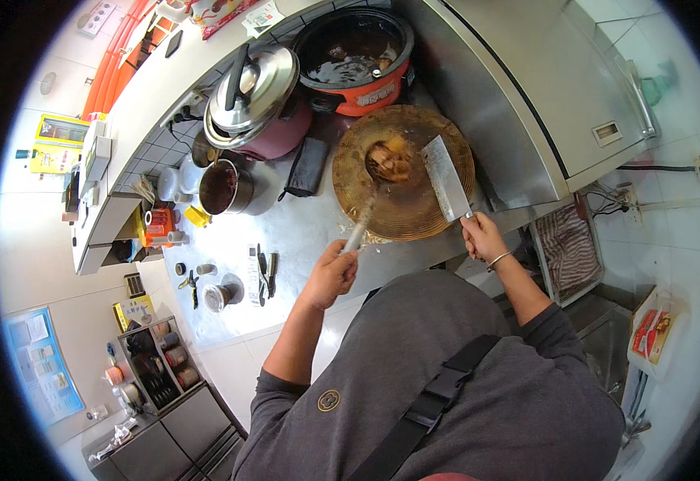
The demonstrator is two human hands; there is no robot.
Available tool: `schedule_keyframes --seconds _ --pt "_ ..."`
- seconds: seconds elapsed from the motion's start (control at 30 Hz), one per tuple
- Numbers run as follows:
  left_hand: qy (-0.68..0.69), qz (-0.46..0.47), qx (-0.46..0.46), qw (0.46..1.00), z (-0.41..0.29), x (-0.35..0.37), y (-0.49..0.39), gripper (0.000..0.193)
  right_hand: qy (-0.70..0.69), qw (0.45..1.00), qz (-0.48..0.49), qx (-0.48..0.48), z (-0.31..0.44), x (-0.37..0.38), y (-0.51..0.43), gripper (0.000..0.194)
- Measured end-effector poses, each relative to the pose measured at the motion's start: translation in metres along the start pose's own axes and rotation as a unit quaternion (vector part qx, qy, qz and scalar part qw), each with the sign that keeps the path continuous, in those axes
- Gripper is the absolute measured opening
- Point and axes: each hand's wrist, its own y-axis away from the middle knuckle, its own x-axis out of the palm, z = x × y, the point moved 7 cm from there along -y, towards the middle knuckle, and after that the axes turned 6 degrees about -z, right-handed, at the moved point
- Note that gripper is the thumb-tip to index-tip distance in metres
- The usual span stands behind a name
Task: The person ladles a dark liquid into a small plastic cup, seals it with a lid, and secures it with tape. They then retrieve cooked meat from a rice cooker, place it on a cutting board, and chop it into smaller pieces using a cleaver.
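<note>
A round wooden chopping block (428, 210) lies on the steel counter in front of me. Pieces of brown cooked food, perhaps meat (391, 161), sit in a dark round patch on it; whether that is a ladle's bowl or a hollow in the wood, I cannot tell. My left hand (333, 273) grips the pale handle of a long utensil (359, 233) that reaches over the block's near left edge towards the food. In my right hand (483, 237) is the handle of a cleaver (446, 178), its broad blade over the block's right side, apart from the food.
Behind the block stands a red electric pot (367, 99) of dark liquid. To its left are a lidded pink pot (275, 135), a black pouch (305, 167) and a steel pot (225, 187). Scissors (264, 273) and a jar (215, 297) lie farther left. A steel cabinet (506, 120) borders the right.
</note>
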Motion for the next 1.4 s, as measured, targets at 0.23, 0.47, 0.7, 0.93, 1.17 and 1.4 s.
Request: schedule_keyframes --seconds 0.23,0.47,0.7,0.93,1.17,1.4 --pt "0.02 -0.004 -0.039 0.999 0.052 0.041 -0.014 0.018 0.062 0.991 0.014 -0.12 0.028 0.005 0.013 0.022" --pt "0.067 -0.034 -0.041 0.996 0.05 0.049 -0.004 0.018 0.187 0.965 -0.069 -0.171 0.019 -0.01 -0.015 0.026" --pt "0.113 -0.05 -0.045 0.991 0.045 0.05 0.019 0.023 0.226 0.959 -0.066 -0.155 0.017 -0.018 -0.018 0.03" --pt "0.142 -0.032 -0.037 0.989 0.039 0.055 0.021 0.023 0.271 0.917 -0.085 -0.279 0.036 0.001 -0.015 0.031" --pt "0.151 -0.015 -0.052 0.987 0.047 0.06 0.017 0.025 0.372 0.867 -0.086 -0.322 0.038 0.012 -0.015 0.029" --pt "0.141 0.004 -0.058 0.988 0.054 0.063 0.012 0.027 0.353 0.888 -0.087 -0.282 0.036 0.009 -0.017 0.029"
